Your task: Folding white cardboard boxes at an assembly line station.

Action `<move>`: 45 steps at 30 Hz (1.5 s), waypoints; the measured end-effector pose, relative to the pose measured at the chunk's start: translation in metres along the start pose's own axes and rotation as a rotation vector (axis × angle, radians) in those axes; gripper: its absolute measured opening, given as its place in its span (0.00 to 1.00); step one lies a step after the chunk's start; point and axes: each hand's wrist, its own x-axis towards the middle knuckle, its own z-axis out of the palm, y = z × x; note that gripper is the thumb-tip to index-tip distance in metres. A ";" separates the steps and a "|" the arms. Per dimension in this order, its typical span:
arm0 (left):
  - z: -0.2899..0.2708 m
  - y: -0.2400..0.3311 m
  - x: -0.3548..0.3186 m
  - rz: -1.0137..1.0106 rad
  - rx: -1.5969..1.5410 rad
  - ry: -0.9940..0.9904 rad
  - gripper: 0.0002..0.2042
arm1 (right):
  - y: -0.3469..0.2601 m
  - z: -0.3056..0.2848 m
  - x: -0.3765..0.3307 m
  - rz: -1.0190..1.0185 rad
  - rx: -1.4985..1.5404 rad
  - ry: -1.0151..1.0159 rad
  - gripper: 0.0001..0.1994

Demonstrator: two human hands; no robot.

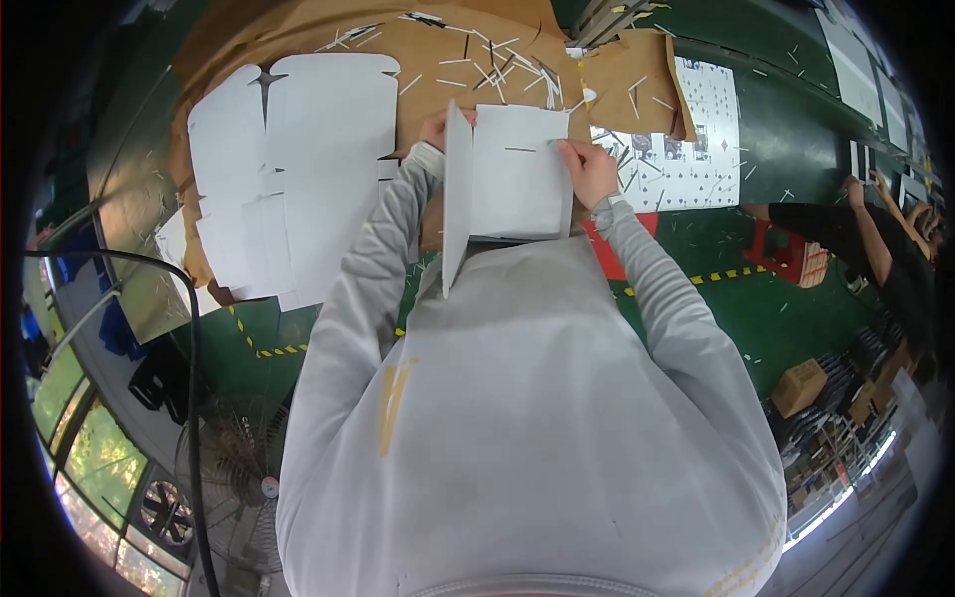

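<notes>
A white cardboard box (519, 179), partly folded up, sits in front of my body with a narrow dark slot in its middle panel. Its left panel (455, 199) stands upright, seen nearly edge-on. My left hand (436, 129) grips that panel near its far end; the panel hides part of the fingers. At the right side, my right hand (591, 171) pinches the box's edge between thumb and fingers. Left of the box lie flat white die-cut cardboard blanks (333, 149) with notches and flaps.
Brown paper (428, 85) covers the bench, strewn with thin white and black strips (502, 70). Printed card sheets (711, 149) lie to the right. Beyond are a red stool (791, 254), another person's arm (870, 234) and a cardboard carton (799, 386). A fan (244, 478) stands lower left.
</notes>
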 end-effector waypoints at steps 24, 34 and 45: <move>0.012 0.001 -0.011 -0.053 -0.100 -0.345 0.18 | -0.018 -0.040 0.031 -0.435 -0.271 -0.141 0.24; -0.006 -0.030 -0.011 0.145 -0.427 0.185 0.13 | -0.033 0.005 0.024 -0.769 -0.712 -0.368 0.24; -0.065 -0.120 0.024 -0.176 -1.114 -0.259 0.16 | -0.074 0.029 0.025 -0.686 -0.557 -0.313 0.09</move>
